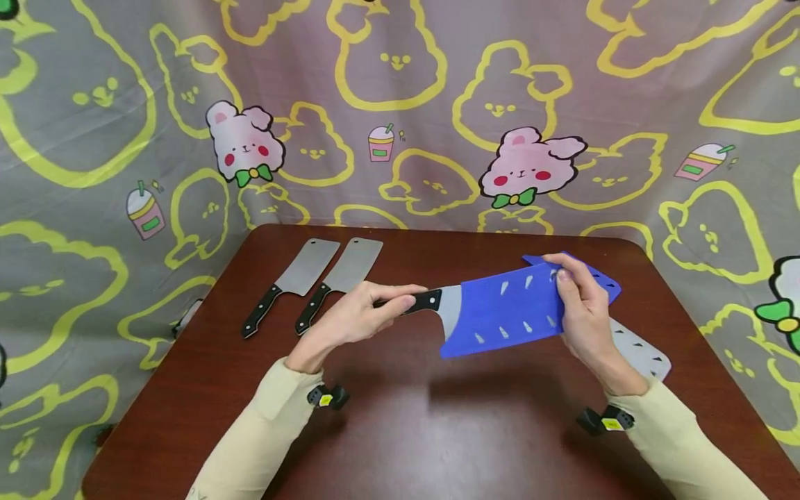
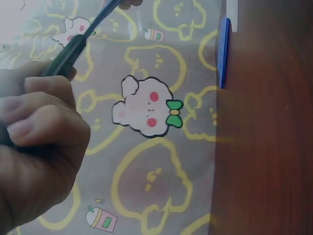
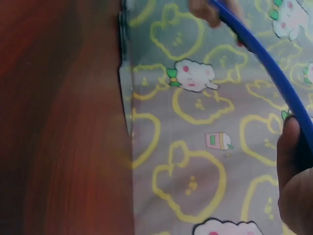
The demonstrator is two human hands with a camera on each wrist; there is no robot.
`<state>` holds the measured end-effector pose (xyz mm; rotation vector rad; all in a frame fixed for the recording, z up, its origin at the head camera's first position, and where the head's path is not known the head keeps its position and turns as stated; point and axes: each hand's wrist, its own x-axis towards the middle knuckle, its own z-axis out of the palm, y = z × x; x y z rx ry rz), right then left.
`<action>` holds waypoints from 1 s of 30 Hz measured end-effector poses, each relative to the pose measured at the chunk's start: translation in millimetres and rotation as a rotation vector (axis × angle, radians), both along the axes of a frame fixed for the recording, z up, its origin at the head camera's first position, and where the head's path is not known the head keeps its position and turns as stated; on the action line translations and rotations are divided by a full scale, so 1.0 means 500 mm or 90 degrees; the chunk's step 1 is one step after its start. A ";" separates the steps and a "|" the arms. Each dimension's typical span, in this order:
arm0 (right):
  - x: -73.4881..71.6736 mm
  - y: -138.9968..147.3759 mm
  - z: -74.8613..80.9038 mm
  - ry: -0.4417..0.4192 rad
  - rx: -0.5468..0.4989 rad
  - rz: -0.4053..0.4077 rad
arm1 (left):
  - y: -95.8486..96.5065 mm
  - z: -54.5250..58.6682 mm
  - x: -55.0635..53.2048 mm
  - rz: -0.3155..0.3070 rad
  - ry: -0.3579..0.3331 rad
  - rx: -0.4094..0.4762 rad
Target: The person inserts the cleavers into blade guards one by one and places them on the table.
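Observation:
Over the table, my left hand (image 1: 356,312) grips the black handle (image 1: 427,301) of a cleaver (image 1: 451,305). A blue blade sheath (image 1: 494,316) with slots covers most of its blade, leaving a strip of bare metal near the handle. Thumb in front, my right hand (image 1: 586,305) pinches the sheath's far end. The left wrist view has the left fingers (image 2: 49,107) curled round the dark handle. Seen edge-on in the right wrist view, the blue sheath (image 3: 279,76) runs down to the right thumb (image 3: 288,147).
Two bare cleavers, one nearer the left edge (image 1: 309,267) and another beside it (image 1: 357,264), lie on the brown table (image 1: 400,444). Behind and beside the right hand lie another blue sheath (image 1: 611,283) and a white sheath (image 1: 644,357). A patterned curtain (image 1: 431,132) hangs around the table.

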<state>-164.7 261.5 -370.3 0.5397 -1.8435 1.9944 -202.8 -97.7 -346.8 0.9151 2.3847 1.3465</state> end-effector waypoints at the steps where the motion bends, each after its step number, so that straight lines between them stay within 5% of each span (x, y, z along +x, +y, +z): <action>1: 0.001 -0.009 -0.002 -0.002 0.004 0.003 | 0.007 -0.003 0.001 0.002 -0.005 0.000; 6: -0.001 -0.019 -0.008 -0.002 -0.013 0.025 | 0.012 -0.011 0.002 0.024 -0.039 0.011; 13: -0.010 -0.017 -0.009 -0.007 -0.002 0.045 | 0.006 -0.003 -0.003 0.010 -0.023 0.004; 21: -0.019 0.024 0.019 -0.126 0.320 -0.007 | -0.007 0.000 -0.017 -0.015 -0.026 -0.021; 30: -0.033 0.051 0.024 -0.188 0.544 0.078 | -0.027 0.001 -0.030 -0.030 -0.029 -0.121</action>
